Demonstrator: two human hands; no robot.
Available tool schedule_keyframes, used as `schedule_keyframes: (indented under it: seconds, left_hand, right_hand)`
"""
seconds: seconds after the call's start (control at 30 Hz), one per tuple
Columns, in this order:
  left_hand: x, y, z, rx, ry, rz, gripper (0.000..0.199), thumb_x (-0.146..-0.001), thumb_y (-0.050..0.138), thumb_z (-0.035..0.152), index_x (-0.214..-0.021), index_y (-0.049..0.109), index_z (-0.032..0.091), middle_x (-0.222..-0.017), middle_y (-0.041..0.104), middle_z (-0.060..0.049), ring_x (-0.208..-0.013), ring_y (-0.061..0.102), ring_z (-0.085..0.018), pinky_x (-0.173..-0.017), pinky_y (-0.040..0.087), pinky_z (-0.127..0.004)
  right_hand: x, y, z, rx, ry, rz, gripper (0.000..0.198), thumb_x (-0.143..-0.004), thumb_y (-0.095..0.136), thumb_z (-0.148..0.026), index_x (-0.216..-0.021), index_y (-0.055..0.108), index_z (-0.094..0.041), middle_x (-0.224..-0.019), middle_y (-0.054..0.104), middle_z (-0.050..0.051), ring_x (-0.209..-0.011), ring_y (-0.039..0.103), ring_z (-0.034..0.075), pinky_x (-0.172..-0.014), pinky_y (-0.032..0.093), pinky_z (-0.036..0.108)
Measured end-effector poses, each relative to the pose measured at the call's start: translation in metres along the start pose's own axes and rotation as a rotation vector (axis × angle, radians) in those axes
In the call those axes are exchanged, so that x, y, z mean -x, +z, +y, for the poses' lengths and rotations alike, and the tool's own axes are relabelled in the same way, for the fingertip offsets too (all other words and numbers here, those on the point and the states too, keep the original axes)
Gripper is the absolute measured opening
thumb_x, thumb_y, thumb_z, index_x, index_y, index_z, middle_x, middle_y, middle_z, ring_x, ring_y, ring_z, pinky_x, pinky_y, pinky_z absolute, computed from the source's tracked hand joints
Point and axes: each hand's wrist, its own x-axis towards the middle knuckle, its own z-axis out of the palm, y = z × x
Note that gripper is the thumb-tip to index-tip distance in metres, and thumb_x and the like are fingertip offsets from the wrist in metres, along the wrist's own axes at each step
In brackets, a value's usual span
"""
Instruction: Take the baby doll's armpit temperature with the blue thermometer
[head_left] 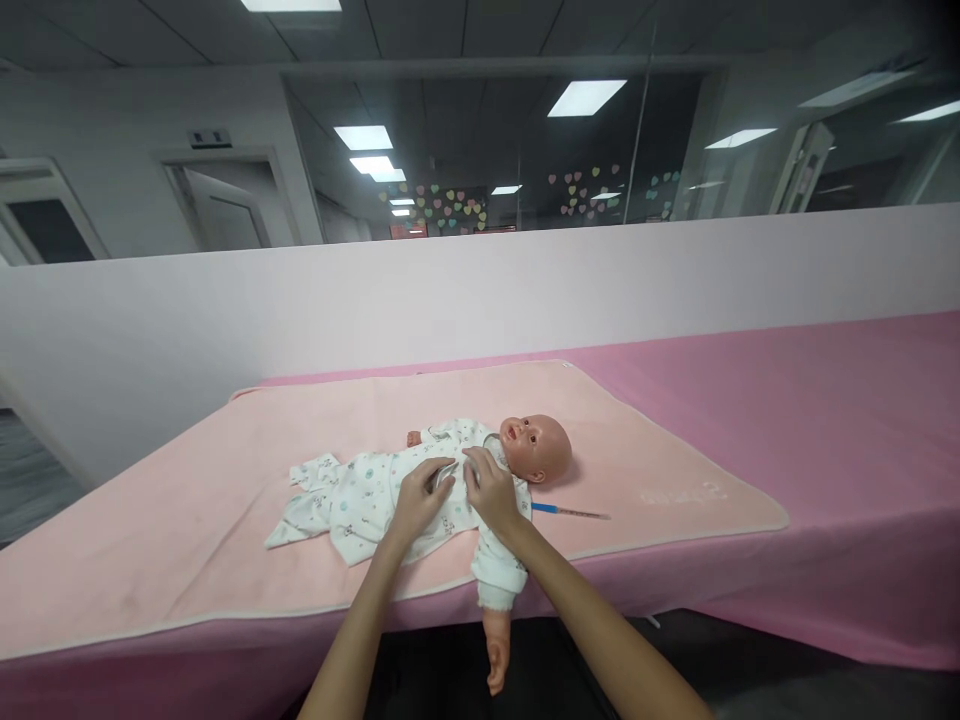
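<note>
A bald baby doll [541,449] lies on its back, its head to the right. It wears a white patterned baby gown [367,492] whose lower end spreads flat to the left. My left hand [421,497] is at the doll's chest, thumb and fingers curled together on the gown's front. Close beside it on the right, my right hand [491,490] pinches the same cloth near the collar. The exact bit of cloth between the fingertips is partly hidden. The doll's near arm [496,640] hangs over the table's front edge.
A thin blue-ended stick [570,511] lies by the doll's shoulder. Under the doll is a peach blanket [300,410] on a pink table cover [847,430]. A white low partition [465,300] stands behind, with glass windows above it.
</note>
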Motion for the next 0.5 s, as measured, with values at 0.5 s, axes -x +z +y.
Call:
schedule_keyframes:
  seconds: [0.5]
  left_hand:
    - [0.013, 0.013, -0.006, -0.382, 0.127, 0.308, 0.022, -0.086, 0.045, 0.029, -0.100, 0.060, 0.022, -0.094, 0.065, -0.005, -0.090, 0.056, -0.020, -0.082, 0.039, -0.034]
  right_hand:
    - [-0.002, 0.000, -0.013, 0.401, -0.163, -0.186, 0.018, -0.087, 0.040, -0.021, -0.084, 0.058, -0.018, -0.086, 0.059, 0.005, -0.059, 0.054, 0.012, -0.044, 0.027, 0.024]
